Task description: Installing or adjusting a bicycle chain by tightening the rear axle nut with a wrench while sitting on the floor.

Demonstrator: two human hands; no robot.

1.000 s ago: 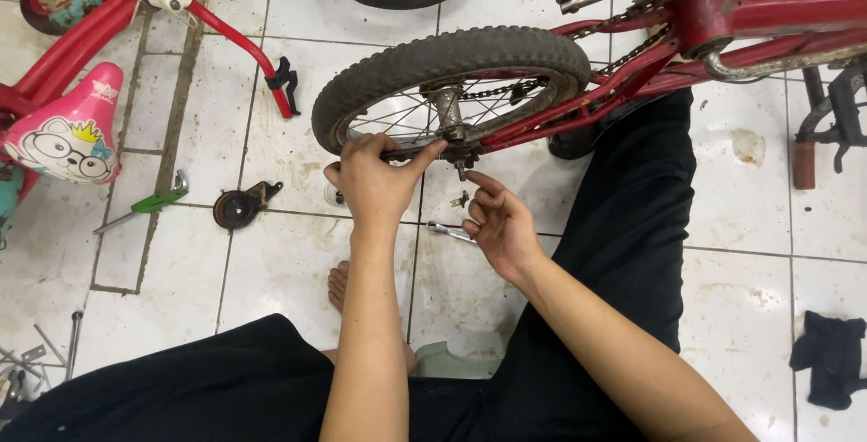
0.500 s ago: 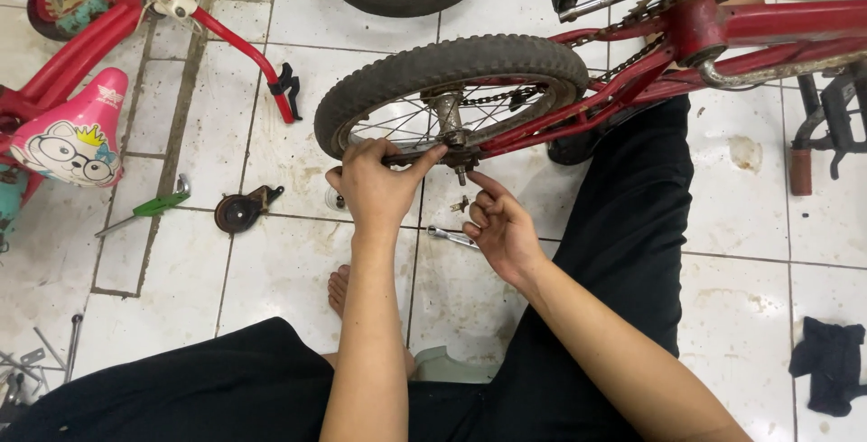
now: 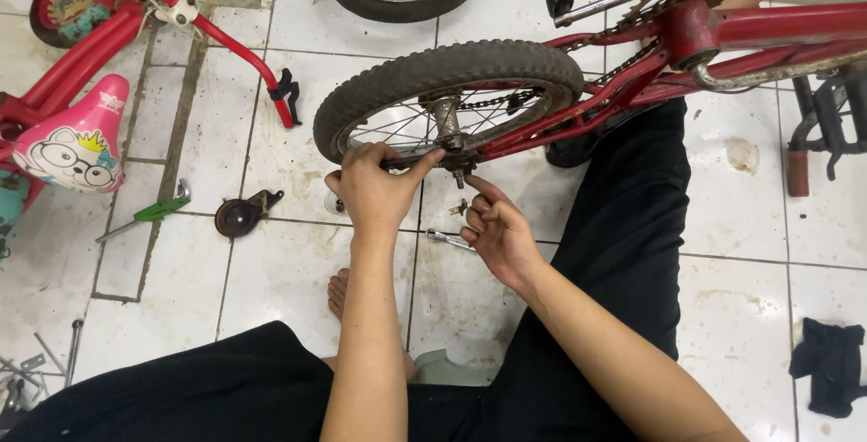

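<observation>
left hand point(image 3: 375, 191), right hand point(image 3: 499, 234), rear wheel point(image 3: 449, 99) axle

The small rear wheel point(image 3: 449, 103) I work on sits in the upper middle of the frame, its worn black knobby tyre arching over thin spokes and a rusty hub. It stands upright in the fork of the red bicycle frame point(image 3: 686, 54), which runs to the upper right, chain alongside. The axle end point(image 3: 459, 176) points downward below the hub.

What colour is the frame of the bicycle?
Red; the bicycle frame shows clearly in the head view.
</observation>
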